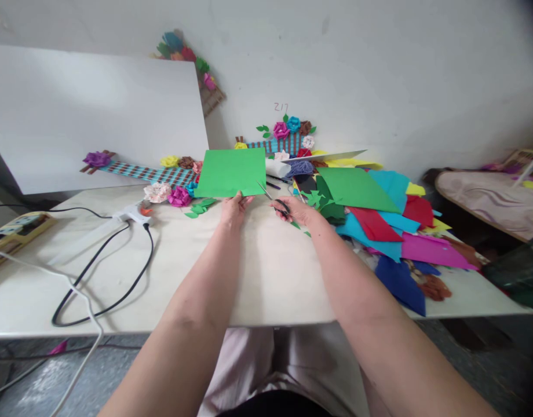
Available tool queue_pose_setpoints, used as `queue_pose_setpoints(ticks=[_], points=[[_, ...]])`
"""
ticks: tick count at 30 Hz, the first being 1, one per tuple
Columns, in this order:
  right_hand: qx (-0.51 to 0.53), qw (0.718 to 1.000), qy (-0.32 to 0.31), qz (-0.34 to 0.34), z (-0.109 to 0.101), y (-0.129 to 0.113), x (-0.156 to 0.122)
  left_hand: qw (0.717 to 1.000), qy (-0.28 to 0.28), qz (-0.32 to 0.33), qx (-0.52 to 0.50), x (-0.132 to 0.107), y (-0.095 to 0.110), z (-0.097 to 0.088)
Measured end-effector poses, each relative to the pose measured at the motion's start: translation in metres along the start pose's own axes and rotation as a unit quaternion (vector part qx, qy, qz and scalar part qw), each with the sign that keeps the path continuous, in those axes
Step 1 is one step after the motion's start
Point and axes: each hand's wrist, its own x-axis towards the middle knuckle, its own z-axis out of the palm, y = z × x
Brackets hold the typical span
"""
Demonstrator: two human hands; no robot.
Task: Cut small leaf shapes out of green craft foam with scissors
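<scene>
My left hand point(236, 208) pinches the lower edge of a bright green sheet of paper point(232, 171), which is raised above the table. In my right hand point(295, 210) is a pair of scissors point(283, 205) with black handles. The blades point up and left, close to the sheet's lower right corner; I cannot tell whether they touch it. Cut green leaf shapes point(200, 207) lie left of my left hand. More green scraps point(313, 198) rest just beyond my right hand, and a few small bits lie under it.
A glue gun point(136, 214) with a looping black cord and a power strip point(23, 231) occupy the left. Coloured sheets point(375, 223) pile up on the right. Flower-decorated woven strips point(153, 172) stand behind, with a white board point(97, 116) against the wall point(357, 69).
</scene>
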Motion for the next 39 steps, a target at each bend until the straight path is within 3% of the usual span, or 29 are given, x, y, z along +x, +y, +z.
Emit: queue_pose_setpoints(ticks=[39], points=[[0.006,0.998,-0.055,0.04,-0.011,-0.002,-0.003,0.999,0.004,0.019,0.03,0.008,0.001,-0.007]])
